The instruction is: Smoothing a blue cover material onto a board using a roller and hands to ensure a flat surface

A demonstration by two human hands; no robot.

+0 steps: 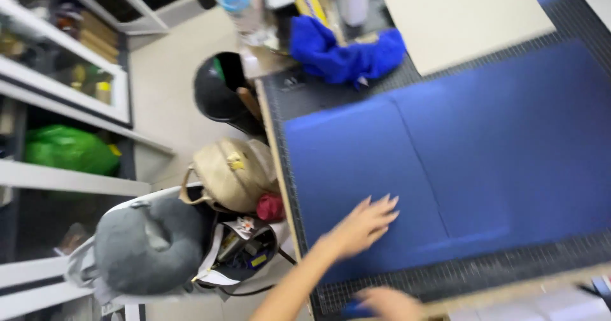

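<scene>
Pressing flat, the left hand (pixel 364 225) lay fingers spread on the blue sheet (pixel 445 168), which covered the cutting mat (pixel 484 273); firm, even pressure suited it. Lower down, the right hand (pixel 388 303) was blurred, seemingly touching something blue, its grip impossible to tell

The large sheet (pixel 458 162) is laid flat on the cutting mat (pixel 484 273), and it is taken here as the landmark. On its near left corner the left hand (pixel 364 224) is rested flat. Nearer than the sheet, at the mat's near edge, the right hand (pixel 389 303) is seen, blurred. Behind the sheet a crumpled cloth (pixel 347 50) is placed, and a board (pixel 461 15) to the right of that. Left of the sheet, off the table, a bin (pixel 223 88) and a bag (pixel 229 173) are found.
</scene>
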